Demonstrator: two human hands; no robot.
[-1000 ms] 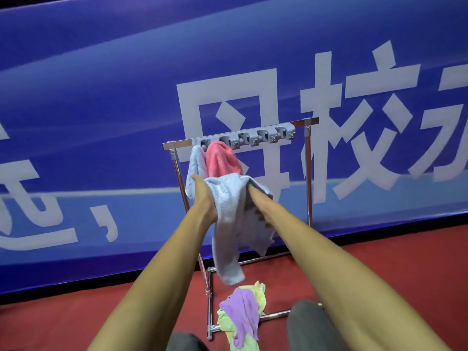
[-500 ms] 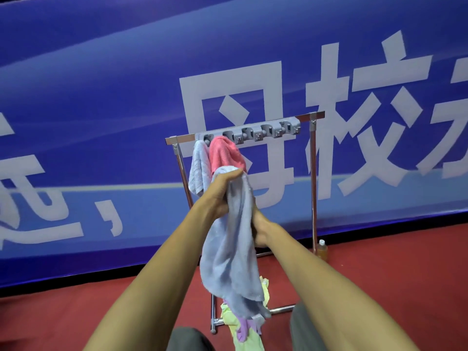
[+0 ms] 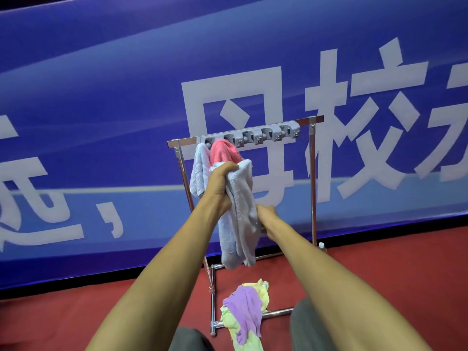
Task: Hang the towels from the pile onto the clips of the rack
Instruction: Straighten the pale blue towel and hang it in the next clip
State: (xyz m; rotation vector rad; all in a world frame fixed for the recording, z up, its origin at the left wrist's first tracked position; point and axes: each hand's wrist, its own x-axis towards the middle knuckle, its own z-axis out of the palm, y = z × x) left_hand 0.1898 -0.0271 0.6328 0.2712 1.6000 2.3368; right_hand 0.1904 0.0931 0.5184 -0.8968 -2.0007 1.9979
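Observation:
A pale blue-grey towel hangs bunched in front of the metal rack. My left hand grips its top, just below the pink towel. My right hand holds the towel lower down on its right side; its fingers are hidden by the cloth. On the grey clip strip a light towel and the pink towel hang from the two leftmost clips. The pile of purple and yellow-green towels lies on the floor at the rack's base.
A blue banner with large white characters stands right behind the rack. The floor is red. A small bottle sits by the rack's right leg. My knees show at the bottom edge.
The towel went from spread between both hands to gathered into a hanging bunch. My left hand rose to grip its top and my right hand slid lower along it.

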